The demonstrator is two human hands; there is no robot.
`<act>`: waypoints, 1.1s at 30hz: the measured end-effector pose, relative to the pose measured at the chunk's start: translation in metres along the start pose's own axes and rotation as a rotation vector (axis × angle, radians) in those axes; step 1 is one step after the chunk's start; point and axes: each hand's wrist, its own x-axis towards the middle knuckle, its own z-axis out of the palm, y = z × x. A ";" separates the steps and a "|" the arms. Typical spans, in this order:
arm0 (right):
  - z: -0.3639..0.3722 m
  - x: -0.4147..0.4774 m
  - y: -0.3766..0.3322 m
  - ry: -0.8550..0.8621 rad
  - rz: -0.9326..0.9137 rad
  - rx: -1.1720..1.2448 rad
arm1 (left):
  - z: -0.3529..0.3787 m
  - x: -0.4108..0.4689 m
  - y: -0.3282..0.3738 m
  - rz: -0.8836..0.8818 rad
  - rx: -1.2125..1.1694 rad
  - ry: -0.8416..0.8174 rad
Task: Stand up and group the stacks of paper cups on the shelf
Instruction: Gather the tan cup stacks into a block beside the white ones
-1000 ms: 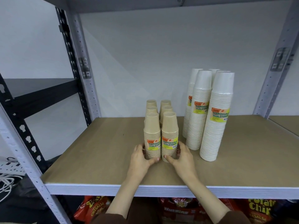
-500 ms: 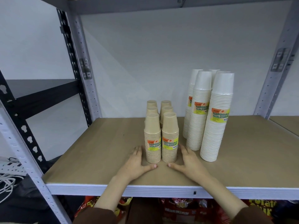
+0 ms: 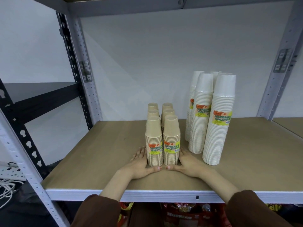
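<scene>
Several short stacks of tan paper cups stand upright in two tight rows near the middle of the brown shelf board. To their right stand several taller stacks of white paper cups, also upright and close together. My left hand lies flat on the board against the left side of the front tan stack. My right hand lies flat against the right side. Both hands cup the base of the tan group, thumbs nearly meeting in front, gripping nothing.
Grey metal uprights frame the shelf at left and at right. A white wall backs the shelf. Snack bags sit on the shelf below. Cables and a power strip lie on the floor at left.
Both hands slid down from gripping the lower front tan stacks to lying flat on the board around their base. The cup stacks have not visibly moved.
</scene>
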 end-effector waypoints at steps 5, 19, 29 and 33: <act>0.000 0.000 0.000 -0.004 -0.003 -0.008 | -0.001 0.001 0.001 -0.004 0.011 -0.011; -0.001 -0.007 -0.003 0.061 0.021 0.054 | -0.001 -0.003 0.001 -0.009 -0.010 0.029; -0.002 -0.039 -0.004 0.137 0.103 0.006 | 0.006 -0.033 -0.006 0.029 0.021 0.111; -0.002 -0.056 -0.003 0.202 0.100 -0.051 | 0.011 -0.048 -0.008 0.041 0.049 0.150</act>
